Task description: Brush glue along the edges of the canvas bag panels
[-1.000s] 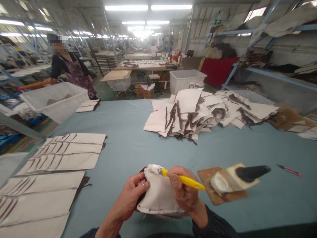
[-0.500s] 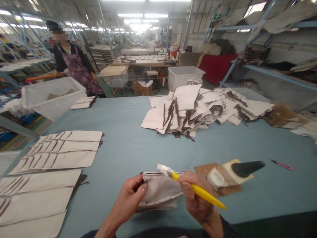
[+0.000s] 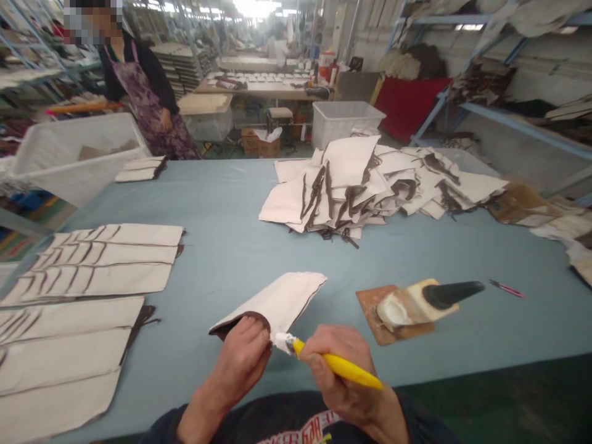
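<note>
My left hand (image 3: 243, 354) grips the dark-edged opening of a cream fabric piece (image 3: 282, 299), its fingers partly inside the fold. That piece lies slanted above the table, its far end up and to the right. In my right hand (image 3: 345, 364) is a brush with a yellow handle (image 3: 354, 370). White paste coats its bristles, and their tip touches or nearly touches the edge of the fabric beside my left fingers. Right of my hands, a cut-open plastic container (image 3: 409, 302) with a dark handle and whitish paste lies on a brown board (image 3: 377, 302).
A heap of cream pieces with dark trim (image 3: 342, 191) lies at the table's far side. Overlapping rows of pieces (image 3: 102, 256) cover the left. Small pink-handled snips (image 3: 506, 288) lie at right. A person in a patterned apron (image 3: 148, 98) stands beyond a white bin (image 3: 83, 148).
The fabric piece has turned, so its dark opening now faces my left hand. The brush has come down from above the piece to its edge. The view has tipped downward.
</note>
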A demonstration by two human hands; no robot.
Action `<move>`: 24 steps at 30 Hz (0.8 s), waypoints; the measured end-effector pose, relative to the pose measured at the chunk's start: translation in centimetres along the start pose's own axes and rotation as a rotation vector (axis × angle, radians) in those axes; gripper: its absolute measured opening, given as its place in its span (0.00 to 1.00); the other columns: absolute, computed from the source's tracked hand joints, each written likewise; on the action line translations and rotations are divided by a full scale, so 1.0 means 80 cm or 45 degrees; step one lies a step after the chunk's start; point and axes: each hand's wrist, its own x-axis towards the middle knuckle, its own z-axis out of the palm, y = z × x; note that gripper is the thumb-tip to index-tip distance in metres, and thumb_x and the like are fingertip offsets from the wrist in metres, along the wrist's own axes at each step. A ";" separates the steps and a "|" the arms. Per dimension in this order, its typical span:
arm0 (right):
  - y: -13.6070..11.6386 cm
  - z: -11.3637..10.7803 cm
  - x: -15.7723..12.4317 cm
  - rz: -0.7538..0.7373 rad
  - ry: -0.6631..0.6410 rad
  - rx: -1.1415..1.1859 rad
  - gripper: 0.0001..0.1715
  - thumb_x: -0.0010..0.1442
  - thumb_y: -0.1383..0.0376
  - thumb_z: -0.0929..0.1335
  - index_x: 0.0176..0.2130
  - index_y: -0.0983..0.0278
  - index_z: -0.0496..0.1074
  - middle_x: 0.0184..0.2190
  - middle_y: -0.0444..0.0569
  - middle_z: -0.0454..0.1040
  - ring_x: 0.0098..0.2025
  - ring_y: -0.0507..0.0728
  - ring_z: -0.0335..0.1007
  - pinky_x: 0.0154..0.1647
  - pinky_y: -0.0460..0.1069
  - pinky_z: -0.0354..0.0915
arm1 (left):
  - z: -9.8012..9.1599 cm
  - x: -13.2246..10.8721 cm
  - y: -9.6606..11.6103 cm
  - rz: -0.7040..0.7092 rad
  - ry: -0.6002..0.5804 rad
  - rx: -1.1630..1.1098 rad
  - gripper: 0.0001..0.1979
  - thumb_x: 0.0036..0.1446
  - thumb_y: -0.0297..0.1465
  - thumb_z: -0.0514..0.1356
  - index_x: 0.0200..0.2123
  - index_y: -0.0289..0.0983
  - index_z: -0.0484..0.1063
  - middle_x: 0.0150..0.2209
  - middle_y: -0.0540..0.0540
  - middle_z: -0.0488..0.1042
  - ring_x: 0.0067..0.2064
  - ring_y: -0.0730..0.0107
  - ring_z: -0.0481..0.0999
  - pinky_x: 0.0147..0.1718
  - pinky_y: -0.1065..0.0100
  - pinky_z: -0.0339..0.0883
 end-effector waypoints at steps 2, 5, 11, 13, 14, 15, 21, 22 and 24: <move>0.000 0.004 -0.005 0.019 -0.017 0.047 0.18 0.74 0.63 0.60 0.32 0.60 0.69 0.21 0.40 0.74 0.21 0.50 0.68 0.25 0.46 0.63 | 0.000 -0.003 0.001 -0.001 0.034 -0.011 0.13 0.63 0.17 0.51 0.31 0.40 0.61 0.28 0.47 0.69 0.31 0.63 0.64 0.32 0.64 0.58; 0.004 0.003 -0.006 0.085 0.075 0.038 0.18 0.74 0.63 0.60 0.33 0.60 0.70 0.22 0.40 0.75 0.22 0.50 0.70 0.25 0.45 0.64 | 0.001 -0.006 0.003 0.010 0.054 -0.027 0.12 0.63 0.17 0.51 0.33 0.40 0.63 0.28 0.47 0.70 0.31 0.63 0.64 0.33 0.64 0.60; 0.004 0.005 -0.007 0.028 0.000 0.026 0.18 0.74 0.63 0.60 0.32 0.59 0.69 0.21 0.40 0.74 0.21 0.50 0.69 0.25 0.45 0.64 | 0.006 -0.006 0.003 -0.006 0.068 -0.031 0.12 0.63 0.16 0.51 0.35 0.39 0.65 0.28 0.46 0.71 0.32 0.62 0.65 0.33 0.64 0.61; 0.002 0.005 -0.008 0.008 -0.033 0.040 0.19 0.75 0.62 0.59 0.32 0.59 0.68 0.21 0.40 0.74 0.21 0.49 0.69 0.26 0.45 0.64 | 0.007 -0.007 0.003 -0.007 0.078 -0.025 0.12 0.63 0.17 0.51 0.34 0.39 0.64 0.28 0.46 0.71 0.32 0.62 0.65 0.33 0.64 0.61; 0.001 0.005 -0.008 0.017 -0.022 0.034 0.19 0.75 0.62 0.59 0.32 0.59 0.68 0.21 0.40 0.74 0.21 0.50 0.69 0.27 0.45 0.65 | 0.007 -0.007 0.003 -0.005 0.078 -0.020 0.12 0.63 0.17 0.51 0.34 0.39 0.64 0.29 0.45 0.71 0.32 0.62 0.65 0.33 0.64 0.61; 0.000 0.005 -0.008 0.031 0.000 0.021 0.19 0.75 0.62 0.58 0.33 0.59 0.68 0.22 0.40 0.74 0.22 0.50 0.69 0.27 0.46 0.65 | 0.007 -0.007 0.004 -0.004 0.074 -0.019 0.12 0.62 0.17 0.51 0.34 0.39 0.64 0.29 0.45 0.71 0.32 0.62 0.66 0.33 0.64 0.62; 0.003 0.012 -0.018 0.150 -0.025 0.115 0.19 0.73 0.61 0.61 0.31 0.60 0.70 0.21 0.41 0.74 0.21 0.50 0.68 0.26 0.45 0.64 | 0.008 -0.007 0.004 0.010 0.080 -0.033 0.11 0.61 0.17 0.51 0.35 0.39 0.65 0.29 0.45 0.72 0.32 0.61 0.67 0.34 0.63 0.64; 0.006 0.013 -0.020 0.252 -0.015 0.140 0.19 0.73 0.61 0.61 0.32 0.60 0.71 0.22 0.41 0.74 0.22 0.50 0.69 0.26 0.45 0.64 | 0.008 -0.007 0.004 0.014 0.084 -0.025 0.11 0.61 0.17 0.51 0.34 0.39 0.65 0.29 0.44 0.72 0.32 0.61 0.67 0.33 0.63 0.63; 0.014 0.014 -0.023 0.505 0.031 0.166 0.20 0.73 0.61 0.60 0.31 0.61 0.72 0.23 0.43 0.75 0.24 0.51 0.71 0.25 0.45 0.64 | 0.008 -0.008 0.004 0.009 0.082 -0.012 0.12 0.61 0.16 0.52 0.34 0.39 0.65 0.28 0.45 0.72 0.32 0.61 0.67 0.33 0.63 0.63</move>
